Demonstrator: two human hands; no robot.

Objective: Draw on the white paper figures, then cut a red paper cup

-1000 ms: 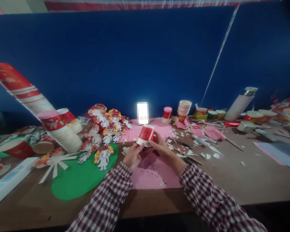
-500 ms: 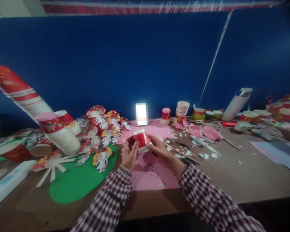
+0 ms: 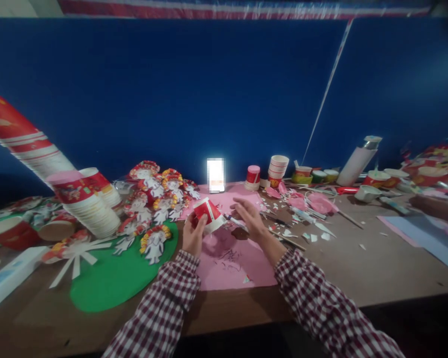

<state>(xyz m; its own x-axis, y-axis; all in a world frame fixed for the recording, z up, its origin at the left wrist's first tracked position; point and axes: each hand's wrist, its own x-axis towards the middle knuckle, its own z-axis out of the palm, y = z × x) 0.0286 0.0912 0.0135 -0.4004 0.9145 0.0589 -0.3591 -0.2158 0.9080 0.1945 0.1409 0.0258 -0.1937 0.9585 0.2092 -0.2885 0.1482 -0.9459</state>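
On the table [image 3: 358, 278], above the pink sheet [image 3: 235, 271], my left hand [image 3: 192, 238] grips the red paper cup [image 3: 208, 214], tilted. My right hand [image 3: 248, 219], fingers spread open, hovers at the pen [image 3: 232, 221]. A pick-up step, I judge; next needs a firm pinch.

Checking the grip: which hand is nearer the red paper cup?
Left. The left hand holds the red paper cup; the right hand hovers open just to its right, not touching it.
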